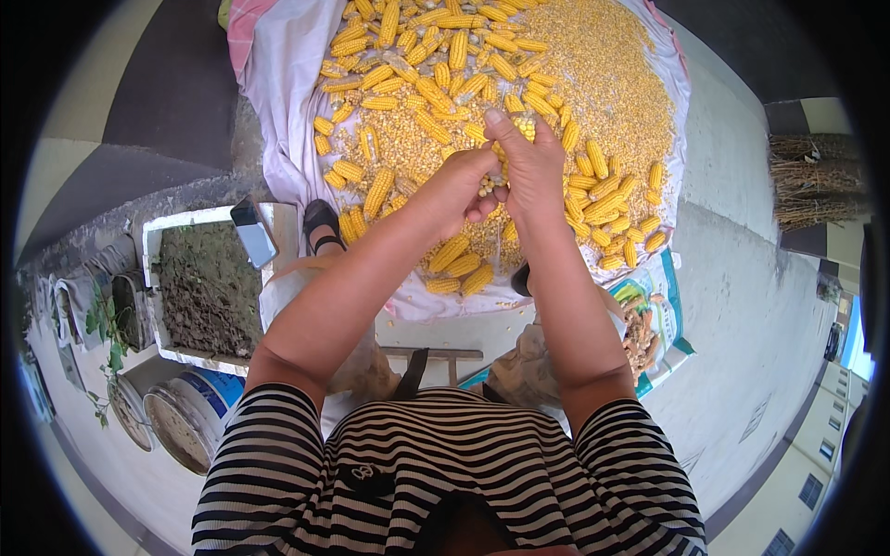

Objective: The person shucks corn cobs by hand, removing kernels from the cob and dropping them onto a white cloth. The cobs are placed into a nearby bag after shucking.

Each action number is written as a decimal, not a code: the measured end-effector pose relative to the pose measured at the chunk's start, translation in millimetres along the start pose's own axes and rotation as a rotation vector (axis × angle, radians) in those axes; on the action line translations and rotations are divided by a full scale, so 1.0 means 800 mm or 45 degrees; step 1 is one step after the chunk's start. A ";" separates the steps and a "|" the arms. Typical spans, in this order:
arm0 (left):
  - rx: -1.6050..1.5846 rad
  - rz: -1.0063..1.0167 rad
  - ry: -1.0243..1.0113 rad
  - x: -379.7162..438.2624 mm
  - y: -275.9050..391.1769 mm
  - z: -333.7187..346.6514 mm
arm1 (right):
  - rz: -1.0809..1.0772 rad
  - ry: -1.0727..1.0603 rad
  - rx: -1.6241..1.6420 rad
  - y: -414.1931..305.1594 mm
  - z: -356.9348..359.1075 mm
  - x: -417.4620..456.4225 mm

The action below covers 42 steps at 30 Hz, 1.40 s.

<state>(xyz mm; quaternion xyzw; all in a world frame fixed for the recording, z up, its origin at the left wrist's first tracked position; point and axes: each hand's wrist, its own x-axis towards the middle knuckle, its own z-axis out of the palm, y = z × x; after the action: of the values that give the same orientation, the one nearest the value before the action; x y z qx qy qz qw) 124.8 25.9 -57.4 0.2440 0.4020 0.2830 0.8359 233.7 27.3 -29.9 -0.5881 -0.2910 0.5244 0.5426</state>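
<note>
Both of my hands meet over a pale cloth (290, 118) spread with corn. My right hand (532, 163) grips an ear of corn (523, 126), whose yellow kernels show between the thumb and fingers. My left hand (462, 184) is closed against the lower part of the corn in the grip, where pale kernels show; the fingers hide much of it. Whole yellow corn cobs (434, 94) lie at the upper left of the cloth, more cobs (605, 205) at the right. Loose kernels (598, 62) cover the upper right and lie among the cobs.
A white foam box of soil (208, 292) stands at the left, with a phone (254, 233) on its rim. Buckets (177, 424) are below it. At the right, an open printed bag (667, 333) holds bare cobs (640, 333). My shoes (322, 224) rest at the cloth's near edge.
</note>
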 end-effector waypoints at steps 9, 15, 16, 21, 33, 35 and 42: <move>-0.032 0.001 -0.029 -0.012 0.009 0.016 | 0.294 -0.066 0.133 -0.019 -0.004 0.005; 0.360 0.002 0.033 0.000 0.000 0.005 | 0.152 -0.168 0.191 0.010 -0.012 0.018; 0.383 0.042 0.055 -0.001 -0.001 0.006 | 0.140 -0.163 0.192 0.012 -0.014 0.019; 0.428 0.164 0.074 -0.007 -0.007 0.008 | 0.016 -0.103 0.146 0.026 -0.018 0.028; 0.385 0.107 0.036 -0.015 0.000 0.011 | 0.129 -0.134 0.245 0.011 -0.023 0.021; 0.451 0.130 0.026 -0.012 -0.004 0.010 | 0.133 -0.132 0.254 0.012 -0.023 0.023; 0.516 0.214 0.046 -0.010 -0.011 0.010 | 0.110 -0.115 0.205 0.013 -0.020 0.016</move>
<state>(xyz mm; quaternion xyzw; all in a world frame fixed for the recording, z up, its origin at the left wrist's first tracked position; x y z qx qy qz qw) 129.5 12.9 -53.9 0.4346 0.4438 0.2696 0.7359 249.8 30.8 -45.7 -0.5303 -0.2466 0.5951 0.5512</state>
